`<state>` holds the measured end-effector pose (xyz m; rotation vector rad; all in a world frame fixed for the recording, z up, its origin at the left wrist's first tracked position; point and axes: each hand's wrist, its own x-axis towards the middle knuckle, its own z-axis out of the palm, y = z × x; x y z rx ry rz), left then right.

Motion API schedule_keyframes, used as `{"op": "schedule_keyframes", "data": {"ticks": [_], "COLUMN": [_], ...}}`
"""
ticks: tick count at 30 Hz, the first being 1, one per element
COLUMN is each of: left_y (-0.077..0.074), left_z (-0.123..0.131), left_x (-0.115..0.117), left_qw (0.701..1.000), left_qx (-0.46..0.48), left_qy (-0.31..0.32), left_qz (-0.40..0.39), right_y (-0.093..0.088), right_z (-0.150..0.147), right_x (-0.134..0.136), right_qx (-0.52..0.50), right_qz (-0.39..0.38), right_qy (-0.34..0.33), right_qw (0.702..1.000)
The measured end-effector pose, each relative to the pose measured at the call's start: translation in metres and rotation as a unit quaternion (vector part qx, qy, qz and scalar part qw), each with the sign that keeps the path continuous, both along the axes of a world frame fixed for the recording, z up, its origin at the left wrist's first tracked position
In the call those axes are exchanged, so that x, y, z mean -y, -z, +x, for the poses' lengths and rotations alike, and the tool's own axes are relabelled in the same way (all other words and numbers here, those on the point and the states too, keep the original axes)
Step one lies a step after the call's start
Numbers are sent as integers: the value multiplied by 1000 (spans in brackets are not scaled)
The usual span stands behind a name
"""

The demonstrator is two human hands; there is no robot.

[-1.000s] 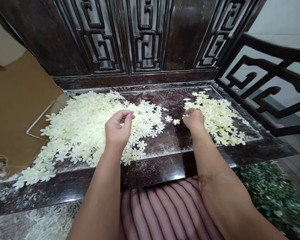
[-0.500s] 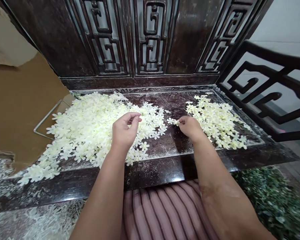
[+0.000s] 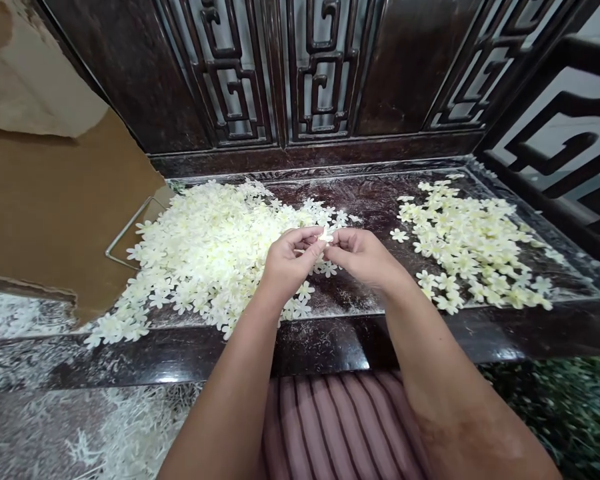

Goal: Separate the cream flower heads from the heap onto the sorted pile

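My left hand [image 3: 290, 260] and my right hand [image 3: 363, 257] meet above the dark wooden seat [image 3: 370, 200], fingertips pinched together on one small white flower [image 3: 325, 235] between them. A large heap of white artificial flowers [image 3: 210, 247] lies on the seat to the left, just beyond my left hand. A smaller, flatter pile of flowers [image 3: 470, 243] lies to the right of my right hand.
A carved dark backrest [image 3: 310, 73] rises behind the seat and an armrest [image 3: 570, 147] stands at the right. Brown cardboard [image 3: 45, 200] with a wire frame [image 3: 130, 233] lies at the left. Green foliage [image 3: 565, 413] fills the lower right, striped fabric [image 3: 340, 427] covers my lap.
My right hand left the right pile and came to the middle, picking up a loose flower. My left hand moved right to meet it, and both now pinch that flower. The view shifted left.
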<state>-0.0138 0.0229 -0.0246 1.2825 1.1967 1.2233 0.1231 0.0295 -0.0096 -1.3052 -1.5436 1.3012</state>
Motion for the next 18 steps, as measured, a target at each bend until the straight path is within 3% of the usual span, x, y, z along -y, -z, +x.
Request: {"op": "schedule_keyframes", "data": {"ticks": [10,18], "left_y": [-2,-4], "left_z": [-3,-7], "left_x": [0,-1], "left_qw": [999,998], "left_qx": [44,18], "left_qy": [7,11], "left_qz": [-26,-52], "right_y": [-1,0], "right_z": [9,10], "right_x": [1,-1], "right_qx": [-37,-10], "right_qz": [21,5], "right_qy": [-87,-90], "right_qw": [995,996]}}
